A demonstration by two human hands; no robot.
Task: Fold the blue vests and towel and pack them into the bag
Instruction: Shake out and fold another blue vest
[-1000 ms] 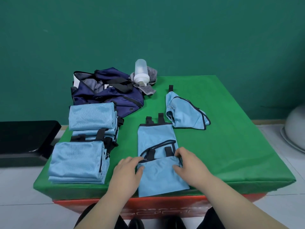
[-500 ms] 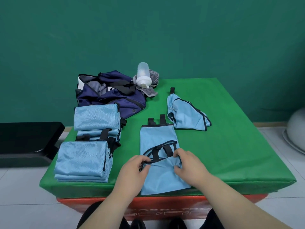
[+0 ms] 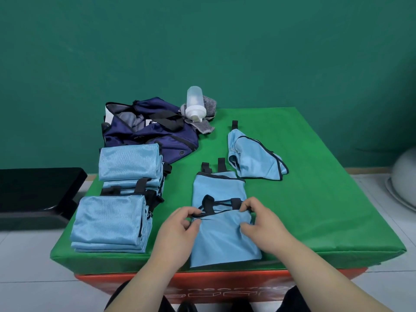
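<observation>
A light blue vest (image 3: pixel 219 190) with black straps lies lengthwise on the green table (image 3: pixel 315 199), its near half doubled up. My left hand (image 3: pixel 177 230) pinches the left edge of that fold, and my right hand (image 3: pixel 261 226) pinches the right edge near a black strap. Another blue vest (image 3: pixel 254 161) lies crumpled behind it to the right. Two stacks of folded blue vests sit at the left, one near (image 3: pixel 110 221) and one farther back (image 3: pixel 130 165). The open navy bag (image 3: pixel 153 129) lies at the back left. A striped grey towel (image 3: pixel 203 127) is bunched beside the bag.
A translucent white bottle (image 3: pixel 194 104) rests on the towel at the back. A black bench (image 3: pixel 38 192) stands left of the table. A pale rounded object (image 3: pixel 405 179) sits on the floor at the right. The table's front has a red base (image 3: pixel 202 287).
Both hands went from lying on the vest's near half to pinching its edges, and the fold has been drawn a little farther from me. The camera view shifted slightly.
</observation>
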